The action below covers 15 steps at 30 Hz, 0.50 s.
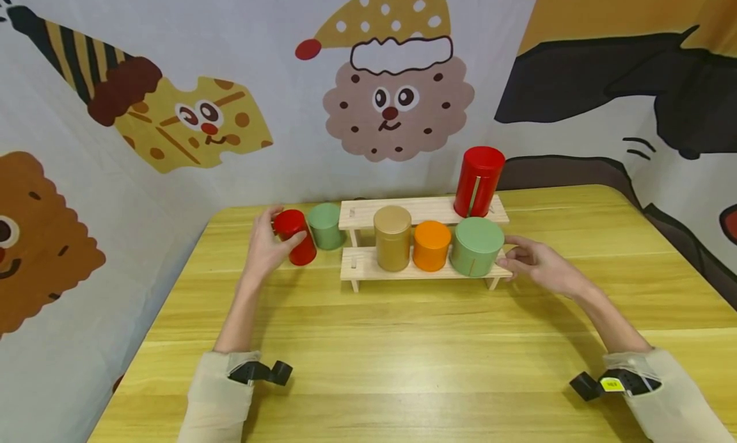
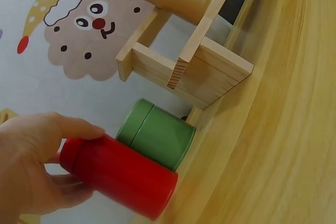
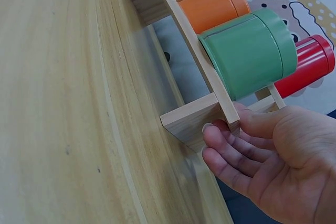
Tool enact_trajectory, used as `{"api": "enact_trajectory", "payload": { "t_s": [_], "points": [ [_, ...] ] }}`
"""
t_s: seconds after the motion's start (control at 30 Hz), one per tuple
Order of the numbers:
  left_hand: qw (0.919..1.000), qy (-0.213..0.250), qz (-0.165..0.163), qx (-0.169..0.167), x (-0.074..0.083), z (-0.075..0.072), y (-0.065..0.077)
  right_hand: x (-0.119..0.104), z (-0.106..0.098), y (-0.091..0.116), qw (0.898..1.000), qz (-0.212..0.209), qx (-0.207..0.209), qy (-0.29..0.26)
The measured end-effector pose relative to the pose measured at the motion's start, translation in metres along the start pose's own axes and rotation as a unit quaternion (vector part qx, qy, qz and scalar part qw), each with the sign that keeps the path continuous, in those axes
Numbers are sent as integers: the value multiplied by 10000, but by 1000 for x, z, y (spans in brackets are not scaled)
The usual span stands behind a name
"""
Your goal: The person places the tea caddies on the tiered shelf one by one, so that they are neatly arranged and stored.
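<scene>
My left hand (image 1: pixel 269 244) grips a small red canister (image 1: pixel 298 241) near its lid, thumb on one side and fingers round the other. Right beside that canister, a small green tin (image 2: pixel 160 135) stands on the table left of a two-step wooden rack (image 1: pixel 368 264). At the rack's right end, my right hand (image 3: pixel 283 156) pinches the lower board's end between thumb and curled fingers. A wide green tin (image 3: pixel 252 53) sits on that board by the right hand, followed leftward by an orange tin (image 1: pixel 432 248) and a gold canister (image 1: pixel 393 241).
On the upper step's right end stands a tall red canister (image 1: pixel 479 180). The wood-grain table (image 1: pixel 391 353) meets a cartoon-printed cloth (image 1: pixel 276 110) at the back. Wrist cameras are strapped over both pale sleeves (image 1: pixel 215 398).
</scene>
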State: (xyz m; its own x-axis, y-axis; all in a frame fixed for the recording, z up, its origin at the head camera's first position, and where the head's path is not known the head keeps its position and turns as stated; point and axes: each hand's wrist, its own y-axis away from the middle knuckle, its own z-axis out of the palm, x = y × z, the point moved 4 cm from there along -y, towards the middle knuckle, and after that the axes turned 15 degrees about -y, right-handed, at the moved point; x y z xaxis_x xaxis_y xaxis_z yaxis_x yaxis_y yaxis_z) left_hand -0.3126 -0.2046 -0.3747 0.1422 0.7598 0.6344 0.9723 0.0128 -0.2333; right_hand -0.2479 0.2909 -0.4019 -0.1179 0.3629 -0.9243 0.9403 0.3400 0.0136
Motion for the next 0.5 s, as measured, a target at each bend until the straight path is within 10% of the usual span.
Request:
{"api": "enact_trajectory", "payload": {
  "t_s": [0.5],
  "points": [
    [9997,222,-19,-97,-2,2,-1,0,0,0,10000,-10,-18,-20]
  ]
}}
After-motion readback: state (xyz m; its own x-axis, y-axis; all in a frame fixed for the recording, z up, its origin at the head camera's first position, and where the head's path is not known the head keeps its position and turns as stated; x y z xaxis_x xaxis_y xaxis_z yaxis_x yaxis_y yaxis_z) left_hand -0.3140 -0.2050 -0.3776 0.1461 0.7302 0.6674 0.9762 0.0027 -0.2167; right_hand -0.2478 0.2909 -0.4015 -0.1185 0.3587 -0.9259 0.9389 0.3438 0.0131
